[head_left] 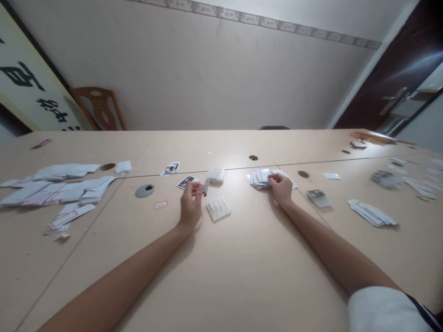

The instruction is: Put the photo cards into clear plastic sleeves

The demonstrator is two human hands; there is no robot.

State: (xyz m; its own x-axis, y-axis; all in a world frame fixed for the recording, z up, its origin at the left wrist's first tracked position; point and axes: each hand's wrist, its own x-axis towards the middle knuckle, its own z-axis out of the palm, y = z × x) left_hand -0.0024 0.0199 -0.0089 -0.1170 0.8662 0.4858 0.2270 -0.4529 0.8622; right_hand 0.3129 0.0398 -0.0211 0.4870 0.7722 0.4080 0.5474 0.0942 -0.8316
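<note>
Between the thumb and fingers of my left hand [191,204] is a small flat piece [206,187], dark and pale, too small to make out fully. Just behind that hand lies a dark printed card [187,181]. My right hand [281,188] has its fingers closed at the edge of a spread pile of white cards [259,178]; what it pinches there looks like a card. Between the hands sit two small clear-wrapped stacks, one nearer [218,209] and one farther back [216,175].
White paper slips [65,191] cover the table's left side. A grey round cap [145,191] and a red-bordered label [161,204] lie left of centre. On the right are a card stack [319,198], a row of white slips [372,213] and another pile [385,179].
</note>
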